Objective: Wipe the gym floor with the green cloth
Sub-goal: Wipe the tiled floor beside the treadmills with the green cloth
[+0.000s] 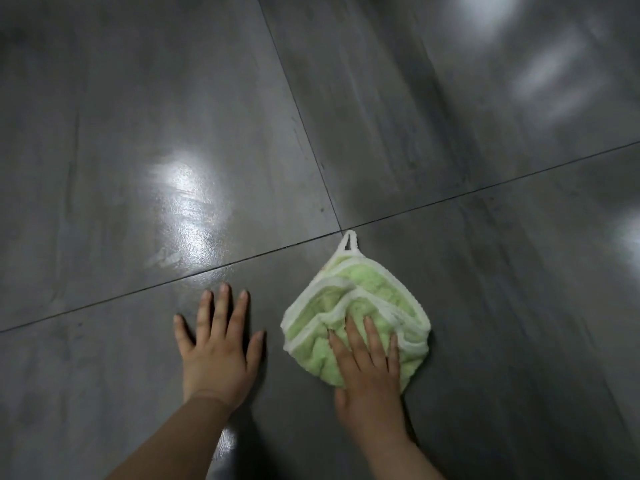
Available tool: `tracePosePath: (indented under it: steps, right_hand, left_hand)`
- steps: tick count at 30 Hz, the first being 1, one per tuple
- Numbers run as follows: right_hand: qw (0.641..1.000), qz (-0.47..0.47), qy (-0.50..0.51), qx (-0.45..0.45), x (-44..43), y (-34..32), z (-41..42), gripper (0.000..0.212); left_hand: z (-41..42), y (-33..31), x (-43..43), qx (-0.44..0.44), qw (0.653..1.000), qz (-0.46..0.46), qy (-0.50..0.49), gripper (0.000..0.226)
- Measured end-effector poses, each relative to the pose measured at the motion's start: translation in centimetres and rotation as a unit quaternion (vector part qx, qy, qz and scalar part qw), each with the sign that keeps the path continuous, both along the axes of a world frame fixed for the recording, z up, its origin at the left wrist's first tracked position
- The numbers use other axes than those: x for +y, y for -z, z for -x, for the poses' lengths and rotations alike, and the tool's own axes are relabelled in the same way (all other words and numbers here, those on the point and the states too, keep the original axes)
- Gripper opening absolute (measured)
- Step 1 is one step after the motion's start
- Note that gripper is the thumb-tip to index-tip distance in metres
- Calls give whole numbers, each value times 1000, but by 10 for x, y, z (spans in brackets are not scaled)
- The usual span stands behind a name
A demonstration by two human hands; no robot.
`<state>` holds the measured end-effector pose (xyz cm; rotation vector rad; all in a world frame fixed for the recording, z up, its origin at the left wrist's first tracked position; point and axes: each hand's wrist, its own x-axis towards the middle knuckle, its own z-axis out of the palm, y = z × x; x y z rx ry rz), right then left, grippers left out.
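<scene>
The left hand [218,344] lies flat on the grey gym floor [138,98], palm down. Its fingers [221,306] are straight and spread wide, and the thumb points to the side of the other hand. It holds nothing; it only rests on the tile. Its forearm comes up from the lower edge of the view and leans toward the right.

The right hand [370,368] is just beside it, a little nearer to the body. It lies palm down on the green cloth [363,282]. The fingers [372,337] are almost straight and close together, and their tips sink a little into the soft folds. The thumb lies at the near left edge of the cloth, on the side of the left hand. The hand presses on the cloth from above and does not close around it.

The cloth is bunched up under and in front of the right hand, with white borders folded over the green. It lies on the floor, near the left thumb but apart from it. A small white loop [349,242] sticks out at its far end, beyond the right fingertips.

A dark joint line [207,268] between tiles passes just in front of the left fingertips and near the loop. Farther ahead of the left hand, a bright reflection of light [183,199] shines on the floor.
</scene>
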<state>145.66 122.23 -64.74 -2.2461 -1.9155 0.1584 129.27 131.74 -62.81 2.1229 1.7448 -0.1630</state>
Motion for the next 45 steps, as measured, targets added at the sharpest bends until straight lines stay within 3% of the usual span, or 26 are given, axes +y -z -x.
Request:
tracePosePath:
  steps: [3,5,10,13,15,18,20,22,24,26,28,32,34,37,40,42,45]
  right_hand:
    - [995,21,-97,-17,-20,4,-45,76]
    - [996,6,-83,-35,-49,-2,-105,86]
    - [995,6,89,-40,-140,-21,-177,93]
    - [960,-1,281,3,-124,-7,-134,66]
    - [952,-23,304,16,-95,-4,-80,58]
    - [984,-45,168,38,-72,-3,27,63]
    - [998,-47,18,24,-80,2,56,62]
    - [981,-28,-186,-49,-96,5,19,57]
    - [946,-23,-295,-133,-110,1,-53,56]
    - [956,-3,-235,-173,-123,-14,-116,78]
    - [989,37,-93,-107,-126,-29,-127,95]
    - [987,22,156,-10,-77,-13,-74,71]
    - [988,-6,156,16,-44,-13,-13,64]
    - [999,-15,-31,15,-16,-9,64,66]
    - [988,43,-144,-15,6,-10,37,77]
    - [992,70,-107,-19,21,-15,1,77]
    - [987,108,104,57,67,-31,-10,85]
  left_hand:
    - [3,3,0,13,998,-59,10,53]
    - [3,9,-3,25,996,-82,15,57]
    - [-3,2,-4,26,999,-43,-3,79]
    - [-2,-2,-5,41,999,-2,1,76]
    - [-3,-5,-1,37,999,32,7,62]
    - [10,-12,2,7,997,69,32,71]
    - [31,-18,-7,-1,998,38,56,87]
    - [58,-23,-22,11,999,15,41,89]
    - [88,-26,-32,43,998,41,-35,80]
    - [114,-30,-35,62,987,73,-126,84]
    - [131,-27,-37,58,977,87,-188,90]
    - [135,-22,-37,35,974,97,-204,93]
    - [133,-21,-34,24,974,98,-205,92]
    - [141,-21,-35,-13,976,84,-201,87]
    - [166,-24,-35,-27,966,20,-257,104]
    - [185,-21,-38,-6,952,-3,-306,107]
    - [193,-11,-42,5,955,-38,-293,95]
